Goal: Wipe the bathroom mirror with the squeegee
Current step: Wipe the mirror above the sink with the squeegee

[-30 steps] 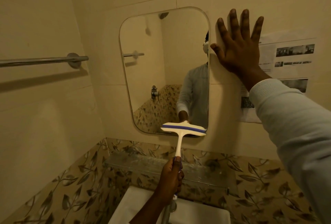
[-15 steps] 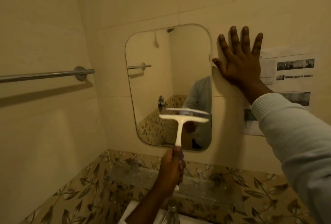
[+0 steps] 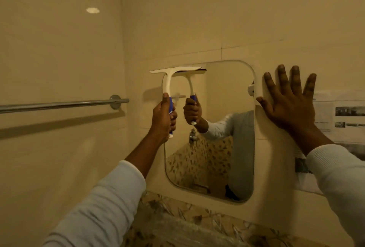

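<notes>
Presently, the left hand (image 3: 164, 116) grips the squeegee (image 3: 166, 86) by its blue handle section. The fingers wrap round the handle and the thumb lies up along it. The handle stands close to upright, and its lower end protrudes below the hand.

The white squeegee head sits above the left hand. It is level and lies along the top edge of the mirror (image 3: 223, 92) at the upper left corner. The left end of the head extends past the mirror edge over the wall tile. Whether the blade is in contact with the glass cannot be told. The mirror shows the reflection of the hand and squeegee just to the right of the left hand.

The right hand (image 3: 290, 108) is flat against the wall tile, just beside the right edge of the mirror. Its fingers are straight and spread, pointing upward. The thumb reaches toward the mirror edge. It holds nothing.

A chrome towel bar (image 3: 59, 104) is mounted on the side wall, to the left of the left hand and near its height. A printed sheet (image 3: 347, 116) is fixed to the wall immediately right of the right hand. A band of leaf-patterned tile (image 3: 177, 217) runs below both hands, under the mirror. Both forearms wear light-coloured sleeves (image 3: 102, 203).
</notes>
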Tool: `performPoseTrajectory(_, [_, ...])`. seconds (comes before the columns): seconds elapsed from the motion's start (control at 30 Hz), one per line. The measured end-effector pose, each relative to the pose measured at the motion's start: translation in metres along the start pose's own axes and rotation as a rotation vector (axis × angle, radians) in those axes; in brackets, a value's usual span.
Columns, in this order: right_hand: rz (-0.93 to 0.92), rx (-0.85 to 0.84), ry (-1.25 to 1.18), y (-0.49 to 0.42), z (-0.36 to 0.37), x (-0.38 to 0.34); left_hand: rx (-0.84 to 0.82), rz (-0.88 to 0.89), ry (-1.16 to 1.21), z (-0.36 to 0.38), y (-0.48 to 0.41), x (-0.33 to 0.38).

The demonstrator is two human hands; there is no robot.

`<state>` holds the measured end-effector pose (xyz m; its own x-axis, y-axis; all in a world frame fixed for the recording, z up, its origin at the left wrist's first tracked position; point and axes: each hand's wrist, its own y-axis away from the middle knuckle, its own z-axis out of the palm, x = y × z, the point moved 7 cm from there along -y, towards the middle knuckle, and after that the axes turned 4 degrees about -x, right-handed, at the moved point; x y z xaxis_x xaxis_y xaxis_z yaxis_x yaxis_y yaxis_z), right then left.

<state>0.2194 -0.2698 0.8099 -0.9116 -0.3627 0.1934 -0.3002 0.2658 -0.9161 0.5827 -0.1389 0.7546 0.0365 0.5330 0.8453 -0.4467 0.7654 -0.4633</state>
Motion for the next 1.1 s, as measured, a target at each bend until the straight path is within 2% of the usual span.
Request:
performPoseTrajectory(0.3, [0.003, 0.018, 0.023, 0.001, 0.001, 0.002, -0.008, -0.012, -0.095, -0.007, -0.038, -0.005])
performPoseTrajectory(0.5, [-0.003, 0.038, 0.027, 0.000, 0.003, 0.002, 0.049, -0.064, -0.112, -0.012, -0.052, -0.025])
performPoseTrajectory(0.73, [-0.007, 0.062, 0.028, -0.001, 0.006, 0.003, 0.095, -0.122, -0.105, -0.025, -0.045, -0.049])
performPoseTrajectory(1.1, [-0.004, 0.075, 0.017, -0.001, 0.004, 0.002, 0.078, -0.200, -0.140, -0.050, -0.017, -0.095])
